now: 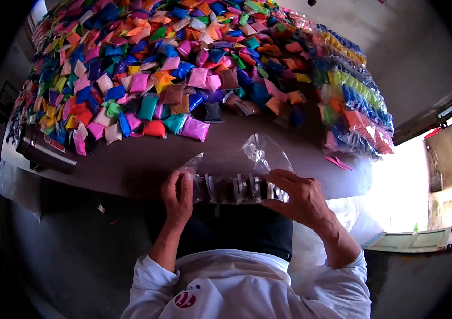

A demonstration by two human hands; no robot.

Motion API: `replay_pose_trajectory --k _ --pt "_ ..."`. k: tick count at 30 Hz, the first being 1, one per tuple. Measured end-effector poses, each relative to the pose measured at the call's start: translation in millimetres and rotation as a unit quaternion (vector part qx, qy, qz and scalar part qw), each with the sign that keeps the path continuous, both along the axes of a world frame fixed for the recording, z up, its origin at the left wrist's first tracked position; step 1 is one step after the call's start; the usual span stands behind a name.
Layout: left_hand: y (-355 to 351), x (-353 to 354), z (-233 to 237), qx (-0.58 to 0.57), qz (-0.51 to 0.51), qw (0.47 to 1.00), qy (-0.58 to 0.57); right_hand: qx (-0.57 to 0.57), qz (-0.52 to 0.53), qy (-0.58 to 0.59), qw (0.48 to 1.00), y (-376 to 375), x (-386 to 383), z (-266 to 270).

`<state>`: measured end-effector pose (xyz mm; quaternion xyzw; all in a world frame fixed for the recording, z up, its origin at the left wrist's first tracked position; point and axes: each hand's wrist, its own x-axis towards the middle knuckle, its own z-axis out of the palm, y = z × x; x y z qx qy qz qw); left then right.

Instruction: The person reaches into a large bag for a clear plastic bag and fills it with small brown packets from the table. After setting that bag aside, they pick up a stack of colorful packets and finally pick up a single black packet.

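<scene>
A clear plastic bag (236,161) lies at the table's near edge, its loose open end spread away from me. Several dark packets (241,188) stand in a row inside it. My left hand (179,191) grips the bag's left side, thumb up along the plastic. At the right end, my right hand (300,196) is curled with thumb and fingers around the bag and the packets there. Some of its fingertips are hidden behind the plastic.
A large heap of small colourful packets (199,78) covers the table's far side. Filled clear bags (359,106) are stacked at the right. A steel flask (45,150) lies at the left edge. Pink strips (338,163) rest near the right edge of the table (130,170).
</scene>
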<state>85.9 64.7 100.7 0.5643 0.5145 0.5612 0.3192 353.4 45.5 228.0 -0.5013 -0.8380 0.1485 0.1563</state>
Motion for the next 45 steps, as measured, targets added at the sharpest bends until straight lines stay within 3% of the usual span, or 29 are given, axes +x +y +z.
replay_pose_trajectory --k 2,4,5,12,14,15,18,22,24,28,29,35,41,45 --pt "-1.3 -1.3 3.2 -0.030 -0.017 0.999 -0.009 0.026 0.001 0.013 1.000 -1.7 -5.1 1.0" --pt "-0.9 -0.8 1.7 -0.055 -0.010 0.998 -0.008 0.109 0.080 0.008 0.991 -1.9 -17.3 1.1" --pt "0.3 2.0 2.8 -0.031 -0.004 0.999 -0.022 0.066 0.091 -0.003 0.994 -3.5 -24.5 -3.0" --pt "1.8 -0.1 3.3 0.023 0.000 1.000 -0.006 0.098 0.157 -0.066 0.980 6.0 -54.1 -44.8" --pt "-0.2 -2.7 -3.3 -0.034 -0.013 0.999 -0.003 0.098 0.142 -0.068 0.983 7.8 -44.3 -54.7" --pt "2.3 0.4 -2.5 0.013 0.002 1.000 -0.004 0.097 0.125 -0.072 0.985 7.6 -41.2 -56.6" --pt "2.4 3.4 -0.7 0.010 0.011 1.000 -0.004 0.080 0.103 -0.064 0.989 7.8 -40.3 -54.7" --pt "2.3 5.5 6.8 0.020 0.021 0.999 0.029 0.084 0.138 -0.062 0.985 7.7 -55.8 -43.2" --pt "1.9 5.9 5.3 -0.026 -0.002 0.999 -0.033 0.083 0.151 -0.026 0.985 9.3 -66.7 -44.7" --pt "4.7 4.7 -0.3 -0.030 0.006 0.999 -0.012 0.111 0.185 -0.036 0.976 14.0 -78.9 -54.7" --pt "5.0 4.7 1.5 -0.027 0.011 1.000 -0.002 0.158 0.182 -0.051 0.969 14.7 -78.2 -62.2" --pt "4.8 7.4 -0.1 -0.060 0.019 0.998 -0.017 0.148 0.131 0.019 0.980 14.3 -82.8 -54.0" --pt "7.5 13.7 -1.9 -0.054 0.018 0.998 -0.026 0.131 0.139 -0.006 0.982 20.3 -89.9 -61.7" --pt "5.8 10.3 1.8 -0.060 -0.008 0.997 -0.045 0.155 0.129 0.039 0.979 21.3 -89.1 -61.1"
